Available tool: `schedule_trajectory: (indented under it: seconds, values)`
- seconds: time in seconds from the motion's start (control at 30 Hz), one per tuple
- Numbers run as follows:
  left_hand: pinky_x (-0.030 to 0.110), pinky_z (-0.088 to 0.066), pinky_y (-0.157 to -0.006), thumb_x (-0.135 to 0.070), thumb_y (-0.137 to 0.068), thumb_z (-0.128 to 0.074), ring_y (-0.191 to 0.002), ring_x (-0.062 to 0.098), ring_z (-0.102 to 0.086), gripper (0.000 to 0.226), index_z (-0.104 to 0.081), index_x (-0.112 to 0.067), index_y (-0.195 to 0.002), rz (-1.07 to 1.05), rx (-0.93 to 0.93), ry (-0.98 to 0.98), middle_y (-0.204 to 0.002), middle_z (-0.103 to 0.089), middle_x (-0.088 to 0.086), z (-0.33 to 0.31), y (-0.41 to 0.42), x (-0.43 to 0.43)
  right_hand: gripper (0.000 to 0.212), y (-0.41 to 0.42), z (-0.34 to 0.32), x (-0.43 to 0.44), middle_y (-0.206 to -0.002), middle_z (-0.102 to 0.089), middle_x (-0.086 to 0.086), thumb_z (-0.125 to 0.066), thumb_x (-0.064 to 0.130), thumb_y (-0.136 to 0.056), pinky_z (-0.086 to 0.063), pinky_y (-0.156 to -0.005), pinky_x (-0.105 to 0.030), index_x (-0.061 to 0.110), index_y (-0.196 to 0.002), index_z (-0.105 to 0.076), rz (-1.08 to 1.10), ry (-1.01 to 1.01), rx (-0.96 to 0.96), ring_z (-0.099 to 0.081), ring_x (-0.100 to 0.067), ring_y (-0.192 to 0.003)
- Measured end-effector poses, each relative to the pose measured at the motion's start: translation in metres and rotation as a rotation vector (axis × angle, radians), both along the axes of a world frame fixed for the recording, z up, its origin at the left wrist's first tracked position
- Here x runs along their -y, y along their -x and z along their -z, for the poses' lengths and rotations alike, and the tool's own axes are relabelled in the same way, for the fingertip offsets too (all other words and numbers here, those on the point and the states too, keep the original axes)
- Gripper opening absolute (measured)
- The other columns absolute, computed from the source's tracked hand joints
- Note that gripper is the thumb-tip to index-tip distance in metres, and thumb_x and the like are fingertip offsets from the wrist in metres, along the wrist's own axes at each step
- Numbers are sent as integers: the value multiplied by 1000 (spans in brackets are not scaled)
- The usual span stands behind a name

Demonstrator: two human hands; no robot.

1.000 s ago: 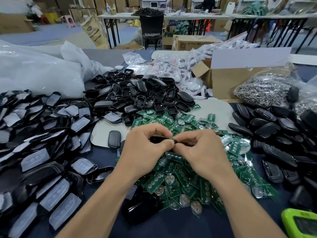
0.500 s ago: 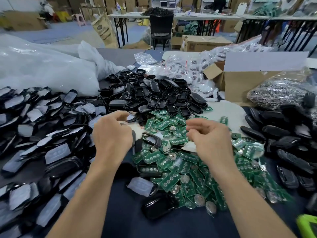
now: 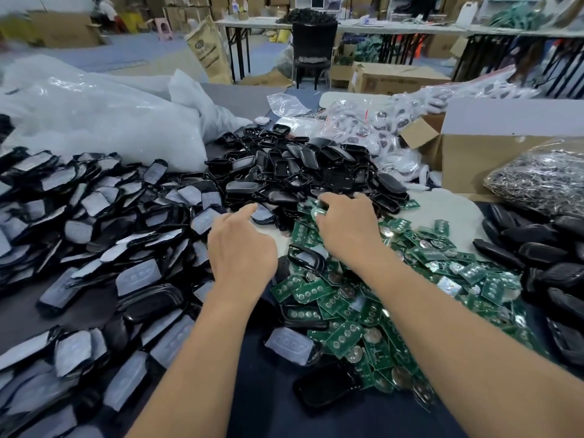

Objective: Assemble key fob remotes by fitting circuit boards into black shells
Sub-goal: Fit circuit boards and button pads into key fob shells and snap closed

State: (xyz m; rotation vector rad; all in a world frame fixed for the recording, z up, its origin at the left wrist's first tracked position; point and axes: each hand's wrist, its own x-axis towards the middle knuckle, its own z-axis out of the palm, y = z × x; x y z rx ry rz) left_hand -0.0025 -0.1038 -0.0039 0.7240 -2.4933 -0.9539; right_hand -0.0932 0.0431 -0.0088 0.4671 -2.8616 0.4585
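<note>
Over the counter (image 3: 268,406), held apart: left hand (image 3: 241,248) loose-fingered by black shells (image 3: 300,172), right hand (image 3: 347,226) on circuit boards (image 3: 347,311), grip unclear.

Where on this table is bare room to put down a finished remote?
Bare: the dark cloth at the near edge, left of the circuit boards; the white sheet between those boards, the black shells and the cardboard box. Crowded: the left, with padded shells, and the right edge.

Ahead of me a black chair (image 3: 313,42) stands at a row of long folding tables (image 3: 252,24); cardboard boxes (image 3: 392,79) and a brown paper sack (image 3: 207,49) sit on the blue-grey floor (image 3: 126,55).
</note>
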Motion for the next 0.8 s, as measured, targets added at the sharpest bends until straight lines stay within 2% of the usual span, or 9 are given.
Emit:
schedule_trajectory:
  seconds: [0.03,0.13,0.23,0.33,0.4,0.43,0.57,0.67,0.8]
  values:
    - [42,-47,-109,4,-85,-54,-132,30,-54,69,-58,-25,-147,2,-4,-12,-139,-62,14,0,0,0,35,-8,-1,-1,-86,-69,-11,-61,11,-97,-40,-111,-38,20,-129,-71,-9,41,-8,-64,-28,-84]
    - [46,-48,-107,1,-85,-54,-126,31,-58,67,-60,-27,-146,22,-16,-25,-138,-63,14,0,0,-1,38,-32,-7,-13,-101,-77,-10,-59,11,-100,-58,-86,-41,27,-133,-71,-81,81,93,-69,-28,-90]
    - [43,-48,-107,-5,-90,-57,-123,27,-60,56,-64,-27,-141,36,-95,-17,-136,-66,7,0,-1,-7,32,-57,-11,-37,-92,-76,15,-68,13,-98,-55,-58,-14,30,-124,-75,-18,397,105,-68,0,-64]
    - [26,-54,-86,-12,-94,-62,-92,10,-70,38,-74,-32,-125,110,-238,-15,-118,-76,-8,-4,-4,-22,17,-87,-5,-60,-68,-62,43,-85,22,-85,-42,-66,5,30,-99,-83,67,630,-21,-61,24,-76]
    - [19,-52,-61,-20,-95,-67,-57,4,-63,29,-78,-35,-117,228,-283,-53,-101,-79,-14,-6,-8,-39,14,-100,-2,-67,-69,-63,46,-90,28,-79,-45,-67,2,36,-85,-81,134,757,-20,-65,18,-74]
    - [17,-50,-59,-25,-93,-69,-54,1,-61,27,-78,-37,-116,306,-280,-76,-96,-78,-18,-5,-11,-49,16,-102,-1,-69,-70,-67,41,-90,29,-78,-48,-65,-2,39,-78,-78,147,826,-9,-68,13,-71]
    - [6,-50,-76,-28,-87,-74,-86,-12,-67,19,-74,-46,-96,598,-202,-258,-84,-71,-36,-2,-20,-83,25,-96,-2,-77,-77,-79,10,-76,22,-93,-60,-69,-24,38,-76,-82,76,1082,180,-76,-10,-75]
    - [8,-53,-80,-12,-88,-80,-91,-12,-71,49,-73,-58,-75,602,-188,-430,-85,-74,-35,2,-16,-85,22,-92,-4,-81,-81,-80,3,-69,19,-98,-56,-67,-20,26,-85,-85,51,1159,360,-76,-9,-77]
    - [9,-55,-83,-13,-83,-86,-92,-10,-72,39,-77,-49,-94,549,-224,-465,-87,-75,-33,3,-13,-85,22,-89,-1,-83,-80,-79,0,-66,17,-99,-57,-72,-29,18,-84,-83,52,1197,386,-72,-10,-76]
